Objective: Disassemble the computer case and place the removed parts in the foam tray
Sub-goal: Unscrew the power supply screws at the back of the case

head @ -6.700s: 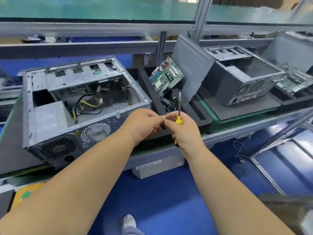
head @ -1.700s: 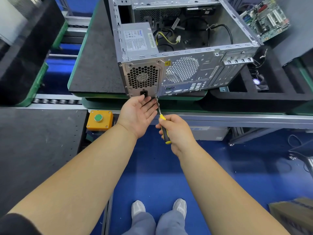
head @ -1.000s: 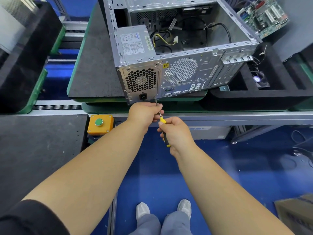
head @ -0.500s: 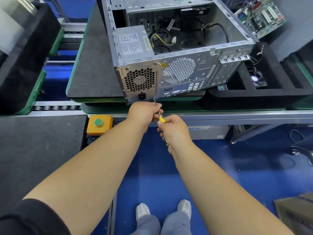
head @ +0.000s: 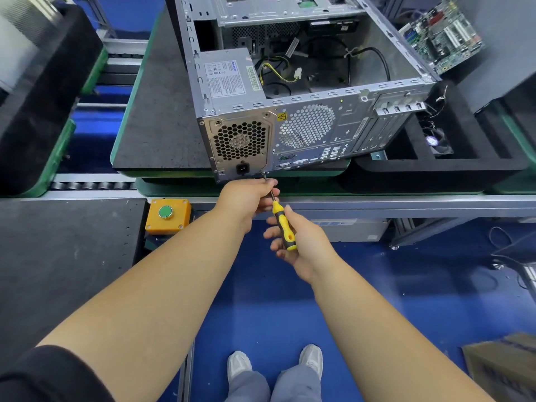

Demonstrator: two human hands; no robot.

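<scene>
While the right hand (head: 301,245) has its fingers (head: 274,234) curled around the yellow handle of a screwdriver (head: 282,224), the left hand (head: 248,195) pinches the metal shaft just behind the tip, steadying it against a screw at the lower corner of the power supply (head: 239,143). That box sits bolted in the rear of the computer case (head: 319,123), which lies open on the tabletop (head: 156,117) with its side panel off and loose cables inside. To the right, the foam tray (head: 435,166) already holds a small fan (head: 435,142) and a circuit board (head: 441,33). I judge the job well advanced, with the power supply and cables left.
</scene>
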